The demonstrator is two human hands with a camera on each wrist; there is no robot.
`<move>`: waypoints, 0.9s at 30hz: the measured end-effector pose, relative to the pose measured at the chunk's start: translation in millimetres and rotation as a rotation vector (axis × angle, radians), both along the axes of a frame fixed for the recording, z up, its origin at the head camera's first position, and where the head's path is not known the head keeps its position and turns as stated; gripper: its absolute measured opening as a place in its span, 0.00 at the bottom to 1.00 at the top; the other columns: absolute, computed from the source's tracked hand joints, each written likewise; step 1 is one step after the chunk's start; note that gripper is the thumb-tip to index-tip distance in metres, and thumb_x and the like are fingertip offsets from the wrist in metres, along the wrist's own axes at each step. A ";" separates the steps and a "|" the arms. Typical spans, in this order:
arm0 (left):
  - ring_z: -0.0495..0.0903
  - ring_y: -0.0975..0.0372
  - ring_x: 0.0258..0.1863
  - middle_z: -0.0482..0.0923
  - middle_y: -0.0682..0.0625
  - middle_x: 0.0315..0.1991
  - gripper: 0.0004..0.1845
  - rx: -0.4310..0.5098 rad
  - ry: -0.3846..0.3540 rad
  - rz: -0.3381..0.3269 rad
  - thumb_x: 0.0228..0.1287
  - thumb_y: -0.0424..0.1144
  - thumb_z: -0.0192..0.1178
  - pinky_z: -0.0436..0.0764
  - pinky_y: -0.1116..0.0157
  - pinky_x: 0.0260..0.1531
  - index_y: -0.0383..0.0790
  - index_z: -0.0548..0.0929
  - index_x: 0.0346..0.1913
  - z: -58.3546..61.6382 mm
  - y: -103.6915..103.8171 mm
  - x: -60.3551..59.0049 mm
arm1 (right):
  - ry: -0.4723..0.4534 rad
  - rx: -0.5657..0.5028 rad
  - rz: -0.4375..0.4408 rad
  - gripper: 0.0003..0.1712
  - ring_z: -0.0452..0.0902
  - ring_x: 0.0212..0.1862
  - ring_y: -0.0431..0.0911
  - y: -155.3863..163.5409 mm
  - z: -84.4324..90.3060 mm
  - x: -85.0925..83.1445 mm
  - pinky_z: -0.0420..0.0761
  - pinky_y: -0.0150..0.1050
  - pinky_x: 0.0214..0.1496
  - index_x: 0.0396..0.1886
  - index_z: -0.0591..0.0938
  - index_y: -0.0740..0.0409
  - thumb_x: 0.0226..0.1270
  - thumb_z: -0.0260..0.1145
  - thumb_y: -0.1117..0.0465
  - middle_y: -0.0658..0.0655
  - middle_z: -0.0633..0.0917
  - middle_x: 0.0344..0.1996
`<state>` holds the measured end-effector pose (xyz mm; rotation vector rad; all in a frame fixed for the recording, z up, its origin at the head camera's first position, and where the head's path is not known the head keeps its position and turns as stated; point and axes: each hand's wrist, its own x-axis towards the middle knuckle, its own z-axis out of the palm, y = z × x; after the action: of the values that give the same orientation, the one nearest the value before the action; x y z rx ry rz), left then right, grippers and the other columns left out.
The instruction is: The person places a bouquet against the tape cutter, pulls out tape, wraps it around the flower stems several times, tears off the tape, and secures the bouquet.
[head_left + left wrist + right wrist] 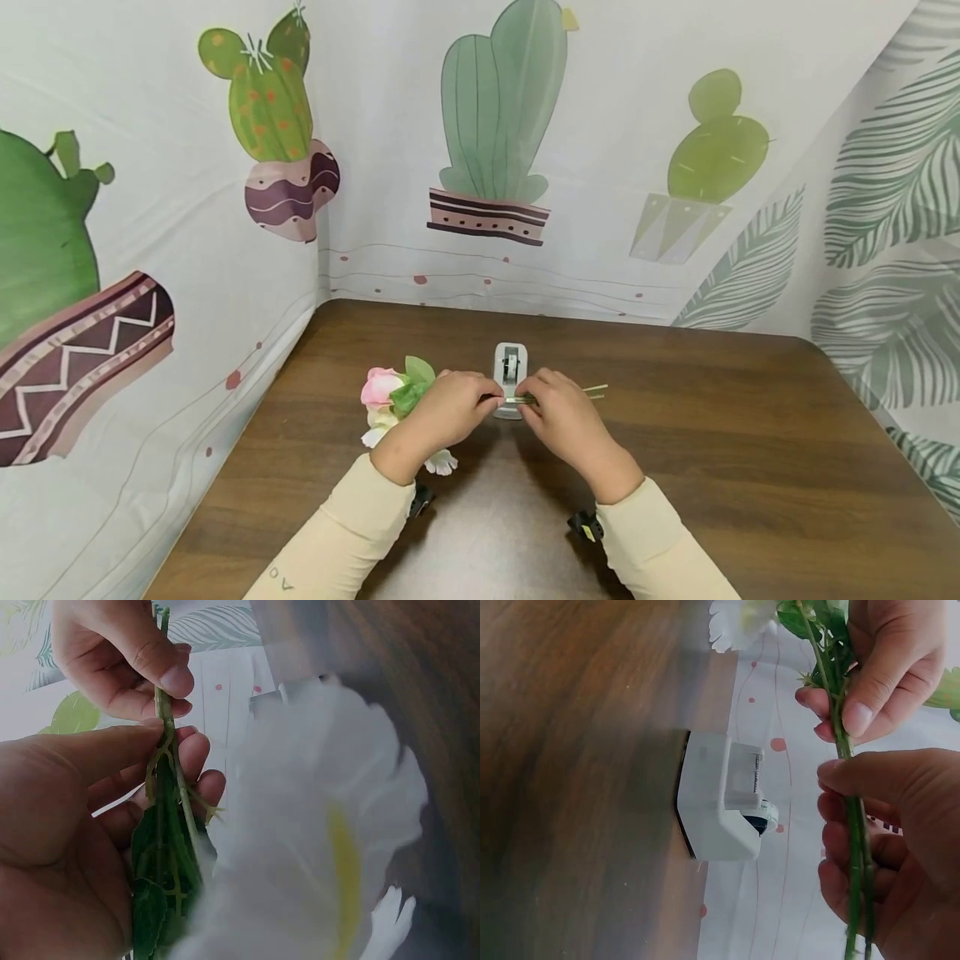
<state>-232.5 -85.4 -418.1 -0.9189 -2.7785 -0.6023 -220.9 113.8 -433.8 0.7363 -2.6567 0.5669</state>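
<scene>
Together held a thin bundle of green stems (558, 395) just above the wooden table (712, 433): left hand (447, 410) curled round the leafy end, thumb and fingers pinching; right hand (564, 418) pinched round the bare end, stalk tips poking out past the knuckles. Sat directly over a small white tape dispenser (510, 367), boxy, smooth plastic with a dark roll in its slot. Spread out to the left of the left hand: a soft pink rose (378, 386), a rounded green leaf (418, 369) and a white bloom (442, 462) with frilled petals below the wrist.

Closer, from the left wrist: serrated dark leaves (161, 862) pressed against the palm, the stems (166, 742) ridged and wiry, the white bloom (315, 825) a large blur filling the frame. Hid the dispenser almost wholly there.

From the right wrist: showed the dispenser (716, 799) clearly, rounded corners, standing on dark grained wood, and two parallel stems (855, 847) running through both grips.

Beyond, draped cloth walls (637, 125), matte, printed with potted cacti and feathery leaves.
</scene>
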 end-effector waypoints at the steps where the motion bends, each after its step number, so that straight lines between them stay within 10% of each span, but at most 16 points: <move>1: 0.86 0.60 0.38 0.87 0.55 0.35 0.07 -0.004 0.009 -0.001 0.70 0.41 0.63 0.75 0.56 0.43 0.46 0.90 0.41 -0.4 0.0 -0.2 | -0.018 0.001 -0.003 0.08 0.82 0.42 0.47 0.1 0.6 -0.1 0.83 0.44 0.46 0.40 0.87 0.58 0.62 0.74 0.63 0.52 0.86 0.38; 27: 0.84 0.63 0.34 0.86 0.57 0.33 0.03 -0.050 0.111 0.008 0.66 0.42 0.66 0.75 0.53 0.51 0.49 0.87 0.34 -6.8 0.0 -1.1 | -0.096 0.034 0.009 0.06 0.73 0.31 0.38 2.0 -2.2 0.3 0.77 0.38 0.35 0.41 0.83 0.51 0.67 0.71 0.58 0.47 0.81 0.34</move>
<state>-233.7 -85.4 -425.0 -0.9216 -2.7077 -0.4675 -220.6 115.8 -436.0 0.7490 -2.7592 0.5751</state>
